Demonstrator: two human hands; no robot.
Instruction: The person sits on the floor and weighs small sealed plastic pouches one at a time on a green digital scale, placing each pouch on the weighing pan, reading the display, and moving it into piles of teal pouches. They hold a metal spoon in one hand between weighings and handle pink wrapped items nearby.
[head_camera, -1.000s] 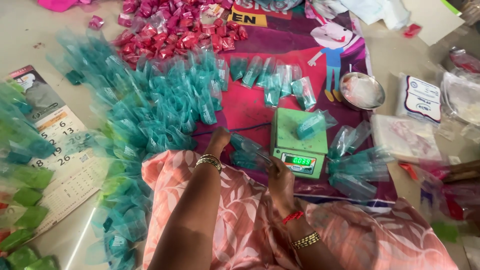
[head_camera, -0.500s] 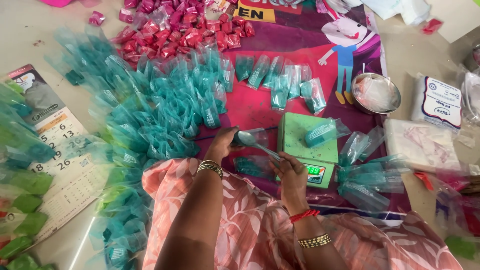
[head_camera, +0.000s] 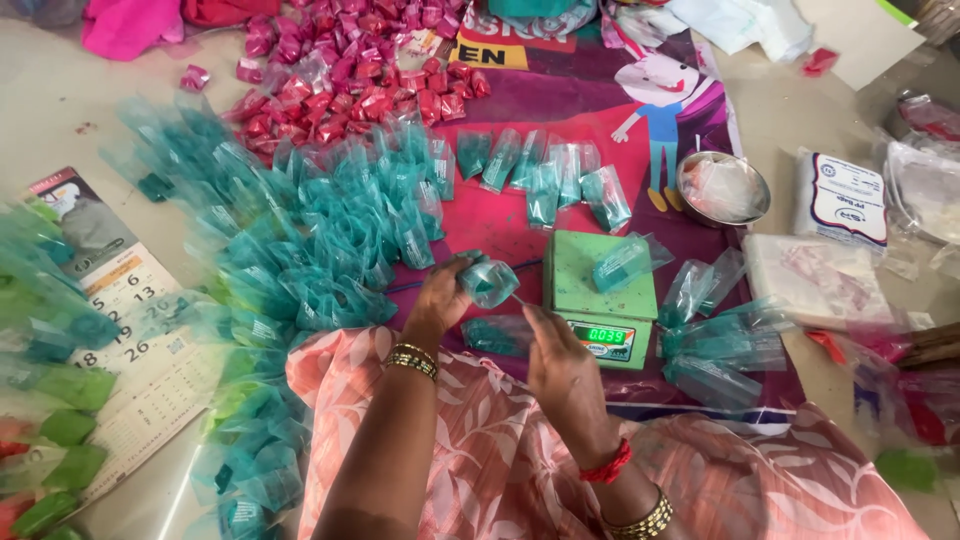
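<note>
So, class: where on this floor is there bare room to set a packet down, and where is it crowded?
Bare red mat lies between the teal packet heap and the green scale, below the row of teal packets. Bare floor shows at upper left, beside the red packets. It is crowded at left, and right of the scale around the steel bowl.

Bright, even, diffuse daylight; shadows soft, no hard glare. Centre sharp: green scale (head_camera: 603, 300) crisp. Motion blur and smear at 9 and 3 o'clock edges; wide-angle stretch toward corners.
</note>
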